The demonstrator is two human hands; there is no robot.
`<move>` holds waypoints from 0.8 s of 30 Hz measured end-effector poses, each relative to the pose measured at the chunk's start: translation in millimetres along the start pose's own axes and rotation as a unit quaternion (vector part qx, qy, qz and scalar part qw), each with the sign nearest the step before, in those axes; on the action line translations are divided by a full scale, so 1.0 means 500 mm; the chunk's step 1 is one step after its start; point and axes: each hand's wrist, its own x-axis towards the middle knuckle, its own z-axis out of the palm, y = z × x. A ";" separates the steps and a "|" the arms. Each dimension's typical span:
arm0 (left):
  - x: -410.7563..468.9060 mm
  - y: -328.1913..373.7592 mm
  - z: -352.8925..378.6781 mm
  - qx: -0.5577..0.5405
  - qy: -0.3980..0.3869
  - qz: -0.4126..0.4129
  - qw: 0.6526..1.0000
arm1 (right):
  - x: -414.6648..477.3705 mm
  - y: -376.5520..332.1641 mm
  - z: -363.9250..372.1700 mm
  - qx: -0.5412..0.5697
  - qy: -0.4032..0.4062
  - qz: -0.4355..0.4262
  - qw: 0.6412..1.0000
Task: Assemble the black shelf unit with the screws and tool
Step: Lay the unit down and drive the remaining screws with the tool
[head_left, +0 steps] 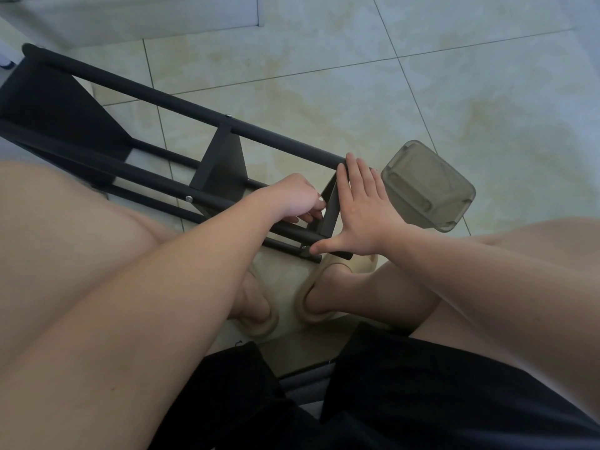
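The black shelf unit (181,102) lies on its side across the tiled floor, its long tubes running from upper left to the centre. Silver screw heads (188,198) show on the tubes. My right hand (360,209) lies flat with straight fingers against the end shelf panel (331,209), thumb stretched down to the tube end. My left hand (297,198) reaches inside the frame on the panel's other side, fingers curled and pinching something small; what it is stays hidden. No tool is visible.
A translucent grey plastic container (428,186) lies tipped on the floor just right of my right hand. My knees flank the frame and my feet in beige slippers (328,287) sit below it. A pale wall base runs along the top left.
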 end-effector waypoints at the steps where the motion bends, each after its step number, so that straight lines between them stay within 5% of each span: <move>1: -0.001 0.001 0.000 -0.003 -0.001 -0.003 1.000 | 0.000 0.000 0.000 0.000 0.000 0.001 1.000; 24: 0.007 -0.007 -0.007 0.054 -0.032 0.003 0.998 | 0.000 -0.002 0.002 0.002 -0.001 0.002 1.000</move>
